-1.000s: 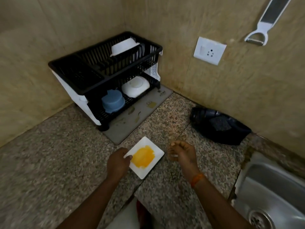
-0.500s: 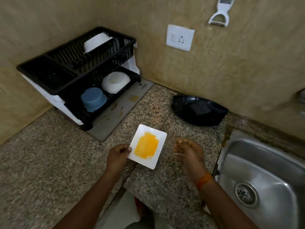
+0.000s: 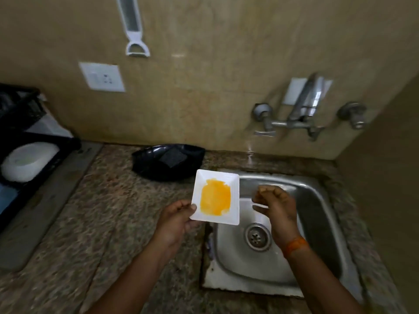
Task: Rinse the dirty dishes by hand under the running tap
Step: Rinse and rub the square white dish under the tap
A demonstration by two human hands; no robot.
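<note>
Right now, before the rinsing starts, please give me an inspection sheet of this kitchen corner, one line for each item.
Surface: speckled granite counter; steel sink set into it, no water seen running.
Job's things: white square plate with a yellow smear, held at the sink's left edge; wall tap above the sink.
Clutter: black dish with a dark sponge by the wall; black drying rack at the left with a white bowl.
Grippers: left hand pinches the plate's near-left corner; right hand over the sink, fingers curled, holds nothing.
Cables: nothing seen.
Surroundings: beige tiled wall, white socket, white peeler hanging.
</note>
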